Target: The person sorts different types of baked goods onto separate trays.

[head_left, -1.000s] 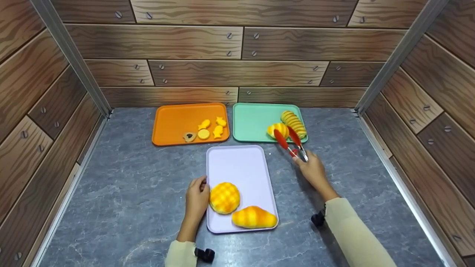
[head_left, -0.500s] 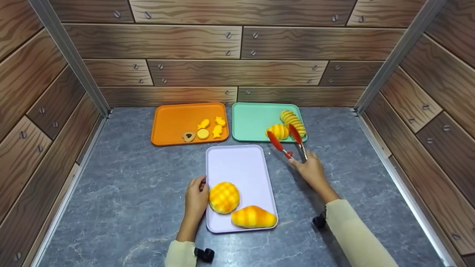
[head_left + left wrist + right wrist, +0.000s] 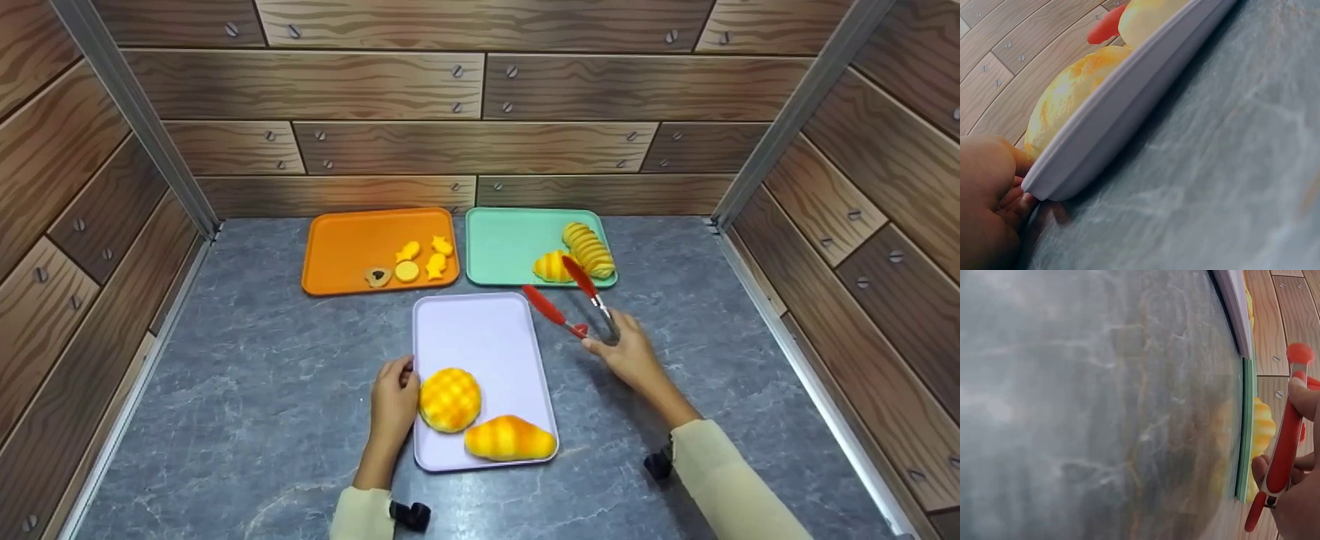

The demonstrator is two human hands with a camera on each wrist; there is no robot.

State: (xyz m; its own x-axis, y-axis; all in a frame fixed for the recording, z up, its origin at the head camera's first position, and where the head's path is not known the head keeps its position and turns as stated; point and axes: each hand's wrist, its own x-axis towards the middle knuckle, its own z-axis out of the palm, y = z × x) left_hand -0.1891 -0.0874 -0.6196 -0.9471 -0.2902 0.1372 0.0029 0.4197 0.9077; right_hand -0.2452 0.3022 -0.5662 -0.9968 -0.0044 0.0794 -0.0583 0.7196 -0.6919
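My left hand grips the left rim of the lilac tray, fingers curled at its edge. A round bread with a crosshatched top and a croissant-shaped bread lie on that tray. With my right hand I hold red-tipped tongs, their arms spread apart and nothing between the tips. One tip overlaps the edge of a small striped bread on the green tray; the other hangs near the lilac tray's top right corner. Beside the small bread lies a long ridged bread.
At the back left stands an orange tray. It bears small yellow fish-shaped pieces, a round yellow piece and a brown piece with a dark heart. Wood-patterned walls enclose the grey marbled table at the back and sides.
The tongs have spread wider and drawn back toward me, off the small striped bread, which stays on the green tray. My left hand keeps its place at the lilac tray.
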